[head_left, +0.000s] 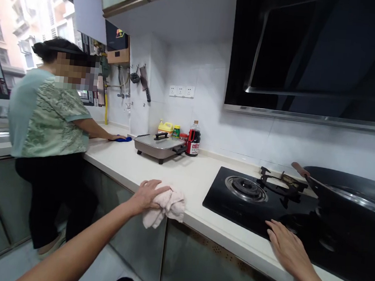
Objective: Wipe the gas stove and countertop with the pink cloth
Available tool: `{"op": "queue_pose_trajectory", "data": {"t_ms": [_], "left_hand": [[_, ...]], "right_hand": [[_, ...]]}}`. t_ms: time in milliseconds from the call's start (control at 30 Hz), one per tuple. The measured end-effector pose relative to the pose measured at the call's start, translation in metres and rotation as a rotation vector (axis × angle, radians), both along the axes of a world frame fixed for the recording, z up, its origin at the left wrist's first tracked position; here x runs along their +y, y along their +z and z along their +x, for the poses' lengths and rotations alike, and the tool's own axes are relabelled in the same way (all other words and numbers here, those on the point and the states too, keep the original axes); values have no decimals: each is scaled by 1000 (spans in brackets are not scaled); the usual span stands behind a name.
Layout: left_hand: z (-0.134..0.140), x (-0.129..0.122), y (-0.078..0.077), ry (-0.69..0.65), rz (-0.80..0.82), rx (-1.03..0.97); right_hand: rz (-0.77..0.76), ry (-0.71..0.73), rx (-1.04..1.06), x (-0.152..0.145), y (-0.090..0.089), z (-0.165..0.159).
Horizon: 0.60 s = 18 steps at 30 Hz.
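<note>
My left hand (145, 197) is closed on a pale pink cloth (171, 204) at the front edge of the white countertop (190, 180). Part of the cloth hangs over the edge, in front of the cabinet door. My right hand (288, 247) lies flat with its fingers stretched out. Its fingertips rest on the front border of the black gas stove (233, 212), and nothing shows in it. The left burner (246, 188) is bare, while its black pan support (280, 187) sits off it, farther back on the stove.
A large wok (351, 196) stands on the right of the stove. An electric pan with a lid (160, 144) and a sauce bottle (194, 139) stand along the wall. At the left a co-worker (56, 110) presses a blue cloth (123, 139) on the counter. A range hood (314, 60) hangs above.
</note>
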<state>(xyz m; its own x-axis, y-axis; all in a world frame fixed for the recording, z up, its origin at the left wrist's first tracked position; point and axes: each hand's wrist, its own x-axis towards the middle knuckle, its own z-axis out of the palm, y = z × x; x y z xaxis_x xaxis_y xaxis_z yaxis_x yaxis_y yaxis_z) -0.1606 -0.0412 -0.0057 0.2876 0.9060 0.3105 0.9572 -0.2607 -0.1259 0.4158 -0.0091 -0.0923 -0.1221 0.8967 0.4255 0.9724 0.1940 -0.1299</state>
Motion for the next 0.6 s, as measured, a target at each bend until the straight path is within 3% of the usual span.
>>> {"op": "queue_pose_trajectory", "data": {"t_ms": [100, 167, 333, 467, 600], "left_hand": [[-6, 0, 28, 168, -100, 28], [0, -3, 35, 210, -175, 6], [29, -29, 21, 125, -145, -144], [56, -43, 9, 291, -170, -315], [84, -33, 12, 401, -211, -327]], "right_hand": [[6, 1, 4, 2, -2, 1], [5, 1, 9, 3, -4, 2], [21, 20, 26, 5, -10, 6], [-7, 28, 16, 3, -9, 7], [-55, 33, 4, -4, 0, 6]]}}
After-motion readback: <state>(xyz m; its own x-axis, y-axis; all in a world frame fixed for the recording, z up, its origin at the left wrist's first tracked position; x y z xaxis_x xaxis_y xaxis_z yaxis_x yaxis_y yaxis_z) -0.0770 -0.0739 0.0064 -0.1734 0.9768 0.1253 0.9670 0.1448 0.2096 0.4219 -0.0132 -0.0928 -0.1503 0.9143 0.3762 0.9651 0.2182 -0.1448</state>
